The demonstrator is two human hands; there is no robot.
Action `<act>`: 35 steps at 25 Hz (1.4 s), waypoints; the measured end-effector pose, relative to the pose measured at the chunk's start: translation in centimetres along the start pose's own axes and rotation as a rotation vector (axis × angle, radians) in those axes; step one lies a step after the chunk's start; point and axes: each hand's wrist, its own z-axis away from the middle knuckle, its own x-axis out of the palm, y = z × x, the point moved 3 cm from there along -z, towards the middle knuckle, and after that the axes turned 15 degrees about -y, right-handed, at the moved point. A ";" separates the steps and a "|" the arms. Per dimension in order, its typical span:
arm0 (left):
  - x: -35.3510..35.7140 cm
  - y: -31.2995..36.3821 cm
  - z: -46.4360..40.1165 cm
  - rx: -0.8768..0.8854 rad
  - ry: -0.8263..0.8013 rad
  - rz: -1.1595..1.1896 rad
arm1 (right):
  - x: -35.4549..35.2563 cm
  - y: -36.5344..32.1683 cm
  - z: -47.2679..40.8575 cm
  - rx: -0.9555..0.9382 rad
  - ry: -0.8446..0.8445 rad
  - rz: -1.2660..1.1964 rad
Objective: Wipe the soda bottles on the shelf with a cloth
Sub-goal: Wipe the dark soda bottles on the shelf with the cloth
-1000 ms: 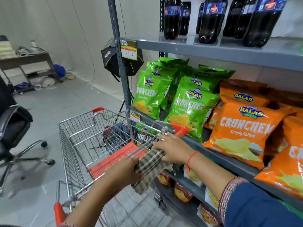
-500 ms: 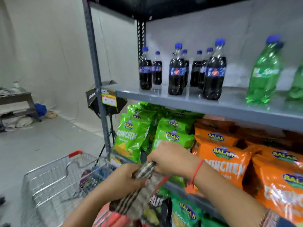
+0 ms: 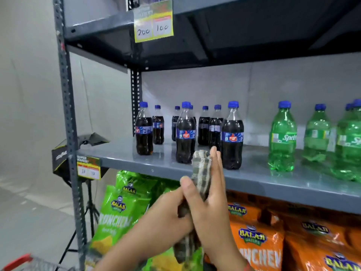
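Both hands were up in front of the grey metal shelf [image 3: 254, 178], just below its front edge. The checked grey-and-white cloth [image 3: 201, 169] was folded into a narrow strip and pressed between the palms. Left hand [image 3: 170, 214] had its fingers wrapped around the cloth's lower part; right hand [image 3: 209, 208] lay flat against it, fingers straight and together, tips level with the cloth's top end. The cloth touched no bottle.

Dark cola bottles with blue caps and blue labels [image 3: 185, 133] stood upright in a loose group toward the shelf's left end, some at the front edge, others further back. Green plastic soda bottles with blue caps [image 3: 282, 137] stood toward the right end. Green snack bags [image 3: 117, 212] and orange snack bags [image 3: 259, 243] filled the shelf level below.
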 end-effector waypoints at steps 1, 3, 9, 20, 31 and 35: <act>-1.1 -0.3 -0.1 0.036 -0.192 0.089 | -0.3 0.3 -1.4 -0.014 0.045 -0.017; -4.9 -0.9 -0.9 0.112 -0.311 0.204 | -0.7 0.8 -3.5 -0.021 0.103 0.033; -17.6 -1.1 -12.5 0.154 0.446 0.320 | -0.3 0.1 -8.2 -0.071 0.216 0.574; -18.4 -3.5 -19.6 -0.005 -0.113 0.510 | 2.4 4.9 -12.6 0.180 0.015 0.893; -18.5 -3.3 -20.0 0.005 -0.200 0.472 | 0.1 4.5 -14.4 -0.696 -0.460 1.800; -18.4 -3.3 -19.9 -0.007 -0.193 0.454 | -0.3 5.0 -14.8 -0.821 -0.575 1.906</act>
